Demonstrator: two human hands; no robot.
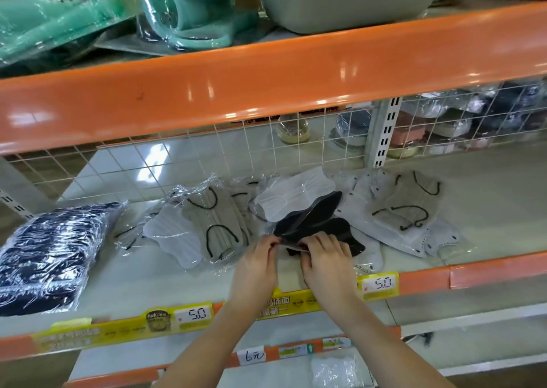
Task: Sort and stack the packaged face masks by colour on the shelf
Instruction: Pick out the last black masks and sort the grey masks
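- Both forearms enter from 6 o'clock, cut off at the frame's bottom edge.
- Left hand [260, 257] and right hand [325, 257] pinch the near edges of the black masks [316, 225], fingertips curled round the clear wrap; their lower corners are hidden under the fingers.
- Grey masks [216, 219] lie at 9 o'clock of the hands, a white mask [293, 194] at 12, more grey masks [405, 207] at 2.
- A dark wrapped stack [47, 254] sits far left on the shelf [177, 278].
- Behind the wire grid [236, 148], goods blur.
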